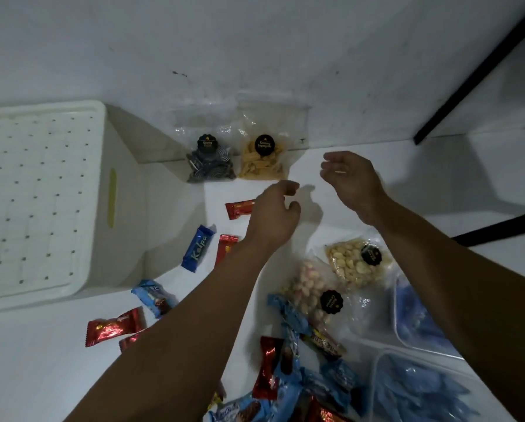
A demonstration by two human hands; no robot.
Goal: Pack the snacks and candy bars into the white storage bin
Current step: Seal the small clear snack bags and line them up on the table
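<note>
The white storage bin [39, 202] stands at the left with a perforated lid on top. Two clear snack bags lean on the wall: dark spiral snacks [210, 161] and yellow sticks [262, 159]. My left hand [273, 214] hovers with loosely curled fingers, holding nothing, above a red candy bar [238, 209]. Farther right, my right hand [351, 179] hovers open over the white surface, also holding nothing. A blue Kalpa bar [198, 248], another red bar [226, 246], a bag of pale nuts [351, 263] and a bag of pink-white snacks [311, 289] lie around my arms.
More red and blue wrapped bars [288, 376] pile up at the bottom centre, with loose ones [115, 325] at the lower left. Clear containers of blue items [419, 388] sit at the lower right. A black frame leg [474, 77] crosses the upper right by the wall.
</note>
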